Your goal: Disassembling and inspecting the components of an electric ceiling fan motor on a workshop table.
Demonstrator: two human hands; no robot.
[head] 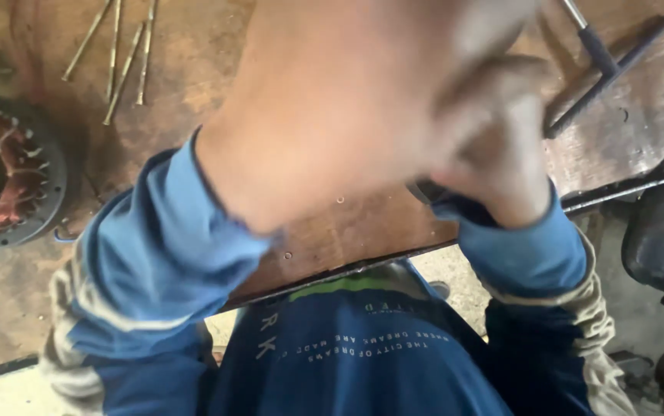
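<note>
Up close, both hands (left hand (332,108), right hand (493,146)) above the bench edge (347,266).

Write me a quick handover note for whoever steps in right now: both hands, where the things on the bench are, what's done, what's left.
Left hand: raised close to the camera, blurred; no tool visible in it.
Right hand: raised beside it, fingers curled; whether it holds anything cannot be told.
Motor stator with copper windings: far left on the wooden bench.
Thin brass-coloured rods: loose at top left.
Dark-handled tool: top right, untouched.
Done: nothing can be confirmed.
Left: neither hand is on the stator, rods or tool.
</note>
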